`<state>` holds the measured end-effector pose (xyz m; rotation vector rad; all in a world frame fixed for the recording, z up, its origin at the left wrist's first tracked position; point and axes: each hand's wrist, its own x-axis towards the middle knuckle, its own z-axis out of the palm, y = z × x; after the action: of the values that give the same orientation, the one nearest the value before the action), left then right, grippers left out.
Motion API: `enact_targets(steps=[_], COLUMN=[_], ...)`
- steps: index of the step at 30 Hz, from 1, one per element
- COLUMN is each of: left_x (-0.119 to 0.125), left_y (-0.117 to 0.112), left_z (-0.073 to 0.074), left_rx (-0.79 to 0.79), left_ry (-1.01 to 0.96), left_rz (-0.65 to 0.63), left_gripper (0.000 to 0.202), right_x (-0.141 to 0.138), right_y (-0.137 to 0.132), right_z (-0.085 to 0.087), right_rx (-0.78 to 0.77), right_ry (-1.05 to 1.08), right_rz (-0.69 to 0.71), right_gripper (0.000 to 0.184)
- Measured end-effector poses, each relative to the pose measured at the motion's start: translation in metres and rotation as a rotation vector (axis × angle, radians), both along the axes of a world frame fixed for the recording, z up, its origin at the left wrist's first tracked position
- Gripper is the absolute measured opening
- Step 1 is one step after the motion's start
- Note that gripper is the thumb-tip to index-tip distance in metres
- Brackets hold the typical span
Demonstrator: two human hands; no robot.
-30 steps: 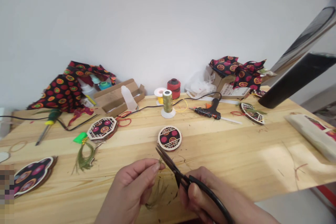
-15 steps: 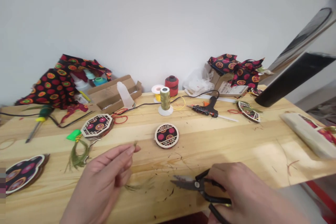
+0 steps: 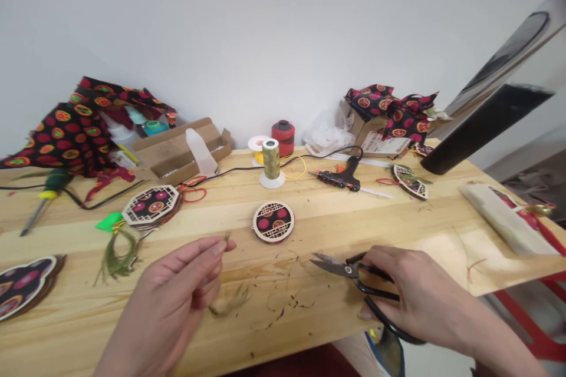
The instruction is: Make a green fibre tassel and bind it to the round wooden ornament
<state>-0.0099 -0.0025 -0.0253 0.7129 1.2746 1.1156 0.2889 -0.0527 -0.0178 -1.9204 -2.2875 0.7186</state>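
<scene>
Scissors [image 3: 348,270] pointed left, long axis slanting slightly far, in curled fingers of the right hand [image 3: 415,285], near right, while the left hand [image 3: 177,285] pinched green thread [image 3: 227,236] above the wooden worktop [image 3: 225,212] by a pale wall [image 3: 265,41].

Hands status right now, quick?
Left hand: closed, fingers pinching a bunch of green threads.
Right hand: closed, holding the black-handled scissors.
</scene>
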Motion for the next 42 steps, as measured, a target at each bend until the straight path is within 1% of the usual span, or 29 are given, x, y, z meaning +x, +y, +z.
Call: enact_targets(steps=[2,4,9,11,15,19,21,23,25,26,28,30,32,34,37,39,42], left_x=[0.003,0.004,0.003,0.003,0.003,0.004,0.004,0.004,0.005,0.006,0.007,0.008,0.009,0.009,0.01,0.012,0.018], left_y=[-0.001,-0.001,-0.001,-0.002,-0.003,-0.003,-0.003,-0.003,-0.003,-0.003,-0.005,-0.006,-0.008,-0.01,-0.011,-0.012,-0.012], left_z=[-0.001,-0.002,-0.002,-0.003,-0.004,-0.005,-0.005,-0.005,-0.006,-0.006,-0.007,-0.007,-0.008,-0.007,-0.007,-0.006,-0.003], left_rx=[-0.019,-0.039,-0.04,-0.036,-0.041,-0.039,-0.041,-0.049,-0.056,-0.059,-0.063,-0.065,-0.072,-0.077,-0.077,-0.068,-0.025], left_ry=[-0.008,-0.006,0.004,0.001,-0.004,0.004,0.004,-0.003,-0.01,-0.013,-0.017,-0.019,-0.017,-0.01,-0.018,-0.013,0.069], left_rz=[-0.014,-0.014,-0.007,-0.003,0.005,0.009,0.009,0.004,0.0,-0.002,-0.014,-0.039,-0.036,-0.026,-0.03,-0.053,-0.112], left_gripper=[0.02,0.021,0.021,0.02,0.02,0.021,0.021,0.021,0.022,0.022,0.022,0.022,0.022,0.023,0.022,0.02,0.017], right_x=[-0.004,-0.005,0.012,0.023,0.049,0.073,0.077,0.069,0.049,0.035,0.005,-0.022,-0.04,-0.049,-0.051,-0.05,-0.053], right_y=[0.001,0.003,0.006,0.007,0.01,0.009,0.008,0.009,0.013,0.016,0.024,0.032,0.039,0.043,0.047,0.047,0.047], right_z=[0.003,0.006,0.004,0.0,-0.011,-0.019,-0.02,-0.019,-0.017,-0.015,-0.012,-0.011,-0.014,-0.02,-0.026,-0.025,-0.013], right_rx=[0.021,0.036,0.075,0.121,0.176,0.149,0.158,0.25,0.375,0.409,0.405,0.357,0.322,0.306,0.317,0.338,0.35], right_ry=[0.057,0.084,0.076,0.02,-0.163,-0.24,-0.269,-0.28,-0.218,-0.147,0.017,0.103,0.125,0.126,0.14,0.161,0.183], right_rz=[0.004,0.016,0.037,-0.008,-0.132,-0.194,-0.205,-0.201,-0.151,-0.091,0.064,0.126,0.165,0.2,0.237,0.263,0.318], right_gripper=[0.028,0.035,0.032,0.031,0.031,0.036,0.039,0.035,0.027,0.025,0.019,0.018,0.016,0.013,0.013,0.015,0.014])
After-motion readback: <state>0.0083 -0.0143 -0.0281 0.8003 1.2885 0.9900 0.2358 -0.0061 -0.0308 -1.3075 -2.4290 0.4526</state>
